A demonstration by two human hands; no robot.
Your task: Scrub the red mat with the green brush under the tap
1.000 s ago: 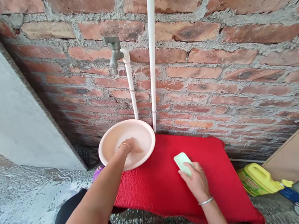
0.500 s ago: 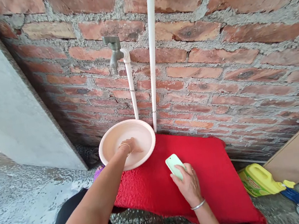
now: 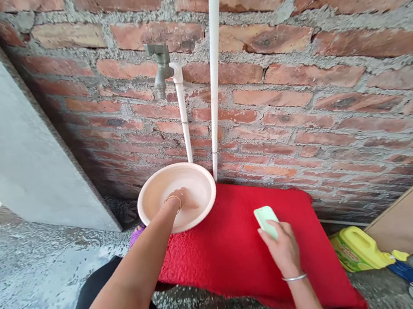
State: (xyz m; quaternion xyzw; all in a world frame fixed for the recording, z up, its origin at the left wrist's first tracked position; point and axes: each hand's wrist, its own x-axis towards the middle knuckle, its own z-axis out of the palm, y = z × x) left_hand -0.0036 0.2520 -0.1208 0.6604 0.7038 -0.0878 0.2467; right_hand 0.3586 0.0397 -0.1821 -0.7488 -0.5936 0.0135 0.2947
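Nearest, a person's right hand [image 3: 284, 249], with a silver bangle at its wrist, grips a pale green scrubber [image 3: 264, 217] over the red cloth [image 3: 219, 262] spread in front of them. Farther off, at the cloth's left end, the left hand [image 3: 181, 198] dips into cloudy water inside a pale pink basin [image 3: 150, 200], its fingers too blurred to tell whether they are open, closed or holding something. Behind, a grey tap [image 3: 160, 68] and white pipe [image 3: 214, 69] stand against a rough brick wall [image 3: 279, 93].
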